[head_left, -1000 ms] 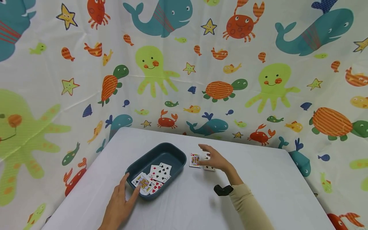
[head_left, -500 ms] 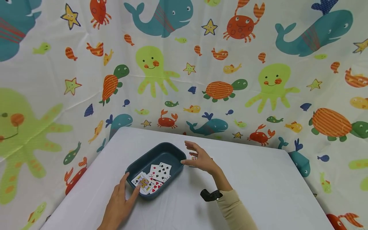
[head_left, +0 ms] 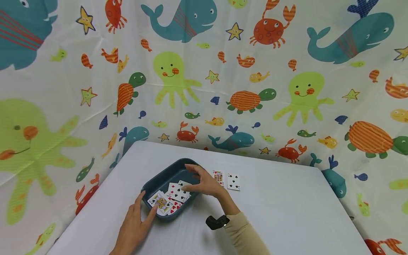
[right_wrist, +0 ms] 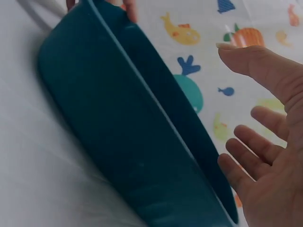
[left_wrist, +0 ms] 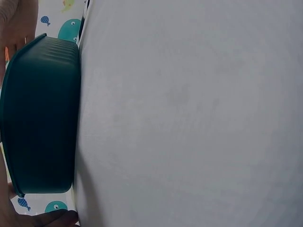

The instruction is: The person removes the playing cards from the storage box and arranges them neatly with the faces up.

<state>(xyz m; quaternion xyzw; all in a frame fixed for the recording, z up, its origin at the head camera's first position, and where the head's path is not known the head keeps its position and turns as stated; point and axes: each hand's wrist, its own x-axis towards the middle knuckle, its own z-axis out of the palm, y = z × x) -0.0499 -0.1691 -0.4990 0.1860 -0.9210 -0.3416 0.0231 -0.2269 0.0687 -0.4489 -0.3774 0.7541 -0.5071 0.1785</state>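
A dark teal oval tub (head_left: 158,183) stands on the table with several playing cards (head_left: 160,202) face up in its near end, among them a king. My left hand (head_left: 133,223) holds the tub's near left end, with the thumb over the rim. My right hand (head_left: 207,181) hovers over the tub's right side, fingers spread and apart from the cards, nothing between them. In the right wrist view, the right hand (right_wrist: 265,156) shows its spread thumb and fingers beside the tub wall (right_wrist: 109,109). The left wrist view shows the tub's outside (left_wrist: 42,118).
To the tub's right, a face card (head_left: 218,177) and a spade card (head_left: 233,181) lie face up on the white table (head_left: 287,212). Behind the table hangs a curtain (head_left: 191,88) printed with sea animals. A black band (head_left: 217,222) sits on my right wrist.
My right hand has moved left from above the two loose cards to over the tub, uncovering them. My left hand has stayed at the tub. The head view has shifted slightly.
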